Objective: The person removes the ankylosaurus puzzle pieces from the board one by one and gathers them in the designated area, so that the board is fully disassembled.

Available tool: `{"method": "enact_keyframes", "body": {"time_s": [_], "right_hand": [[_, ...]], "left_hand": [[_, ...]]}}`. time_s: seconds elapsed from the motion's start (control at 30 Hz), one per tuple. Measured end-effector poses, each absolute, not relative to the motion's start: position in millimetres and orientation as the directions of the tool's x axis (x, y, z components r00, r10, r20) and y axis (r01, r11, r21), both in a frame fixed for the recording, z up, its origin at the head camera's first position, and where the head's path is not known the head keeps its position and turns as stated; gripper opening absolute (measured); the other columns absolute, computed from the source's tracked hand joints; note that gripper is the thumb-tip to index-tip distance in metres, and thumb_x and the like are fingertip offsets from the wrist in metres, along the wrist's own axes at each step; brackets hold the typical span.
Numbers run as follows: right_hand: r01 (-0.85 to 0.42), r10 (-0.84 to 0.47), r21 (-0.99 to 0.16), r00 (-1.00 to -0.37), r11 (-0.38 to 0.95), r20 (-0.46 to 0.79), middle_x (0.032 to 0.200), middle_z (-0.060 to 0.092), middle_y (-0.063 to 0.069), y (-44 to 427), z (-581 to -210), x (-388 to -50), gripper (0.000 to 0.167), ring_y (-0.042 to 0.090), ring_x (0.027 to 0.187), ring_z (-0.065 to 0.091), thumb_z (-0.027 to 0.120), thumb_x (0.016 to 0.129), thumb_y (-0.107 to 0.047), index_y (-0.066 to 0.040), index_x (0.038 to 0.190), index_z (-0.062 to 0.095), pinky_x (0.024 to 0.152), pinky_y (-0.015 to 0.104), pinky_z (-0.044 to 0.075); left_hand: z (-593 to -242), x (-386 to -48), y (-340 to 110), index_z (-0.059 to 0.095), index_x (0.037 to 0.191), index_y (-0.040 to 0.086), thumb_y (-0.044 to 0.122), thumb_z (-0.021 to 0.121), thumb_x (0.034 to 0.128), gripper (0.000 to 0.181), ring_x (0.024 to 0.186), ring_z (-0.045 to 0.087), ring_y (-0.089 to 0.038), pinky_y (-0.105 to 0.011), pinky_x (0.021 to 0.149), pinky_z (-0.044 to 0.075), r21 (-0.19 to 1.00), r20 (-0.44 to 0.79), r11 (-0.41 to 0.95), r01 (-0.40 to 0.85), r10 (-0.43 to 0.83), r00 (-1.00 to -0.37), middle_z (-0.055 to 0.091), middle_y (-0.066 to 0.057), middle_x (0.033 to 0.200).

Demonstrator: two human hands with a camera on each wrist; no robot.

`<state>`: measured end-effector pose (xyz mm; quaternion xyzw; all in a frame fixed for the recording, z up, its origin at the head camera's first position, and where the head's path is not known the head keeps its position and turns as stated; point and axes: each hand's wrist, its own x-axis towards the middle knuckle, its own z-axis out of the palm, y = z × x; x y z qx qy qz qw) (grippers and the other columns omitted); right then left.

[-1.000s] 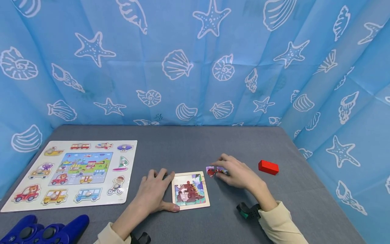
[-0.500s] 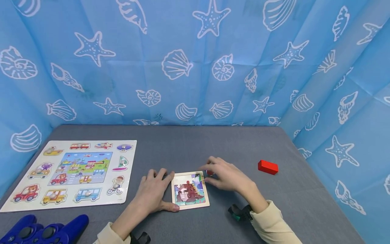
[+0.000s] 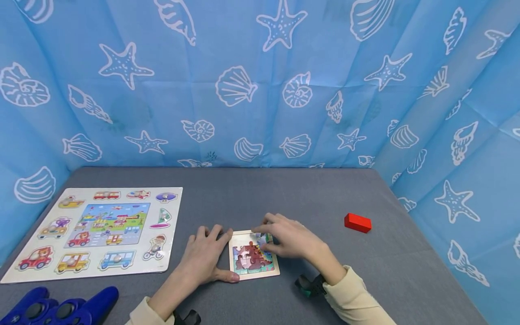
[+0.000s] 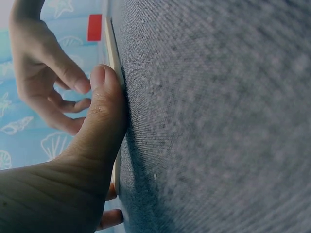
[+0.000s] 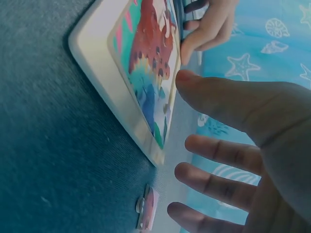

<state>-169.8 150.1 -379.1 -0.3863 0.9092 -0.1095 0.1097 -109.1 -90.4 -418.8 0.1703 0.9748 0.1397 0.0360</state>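
My left hand [image 3: 205, 257] holds a small wooden jigsaw puzzle [image 3: 264, 274] by its left side, the thumb at the near corner and fingers at the far one. Several pieces in its frame form a brown figure on a coloured ground; bare wood shows at the upper left. Above the puzzle's right side hovers my right hand [image 3: 294, 237], fingers apart, with nothing visible between them in the right wrist view. A loose puzzle piece [image 5: 149, 208] lies on the table beyond the frame; in the head view the right hand hides that spot.
A large knob puzzle board [image 3: 170, 243] with vehicle pieces lies at the left. In front of it is a blue game controller [image 3: 61, 307]. A red block [image 3: 358, 223] sits on the grey table [image 3: 243, 194] at the right. A blue shell-patterned curtain [image 3: 260, 113] hangs behind.
My right hand has moved left, from over the loose pieces beside the puzzle to above its right part. The left hand and the puzzle frame have stayed in place.
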Motion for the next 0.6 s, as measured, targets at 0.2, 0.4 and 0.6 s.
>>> {"method": "enact_keyframes", "body": {"time_s": [0.2,0.4,0.6], "right_hand": [[-0.683,-0.721,-0.242,-0.680,0.690,-0.136,0.120,0.066,0.003,147.7,-382.2,-166.9,0.041,0.014,0.094,0.058,0.076,0.094,-0.030,-0.017,0.132,0.071,0.074,0.027,0.048],[-0.667,-0.701,-0.220,-0.696,0.712,-0.159,0.122,0.066,0.004,147.6,-383.9,-166.9,0.045,0.014,0.094,0.058,0.077,0.092,-0.031,-0.016,0.133,0.070,0.073,0.028,0.048],[-0.662,-0.696,-0.221,-0.700,0.716,-0.158,0.121,0.066,0.003,146.5,-383.6,-168.2,0.044,0.013,0.093,0.057,0.078,0.092,-0.032,-0.016,0.132,0.071,0.072,0.026,0.046]], "left_hand": [[-418.5,-108.4,-90.6,0.055,0.148,0.015,0.074,0.084,0.0588,0.110,0.119,0.052,-0.044,-0.058,0.087,0.048,0.281,-0.013,0.904,0.323,0.340,-0.940,0.055,-0.015,0.139],[-418.2,-108.3,-90.5,0.056,0.148,0.015,0.073,0.085,0.0577,0.111,0.118,0.052,-0.043,-0.058,0.087,0.048,0.280,-0.006,0.903,0.326,0.341,-0.940,0.055,-0.015,0.139],[-417.9,-109.1,-90.2,0.056,0.147,0.016,0.075,0.084,0.0567,0.112,0.118,0.052,-0.043,-0.059,0.086,0.048,0.276,-0.004,0.904,0.327,0.341,-0.940,0.055,-0.014,0.139]]}}
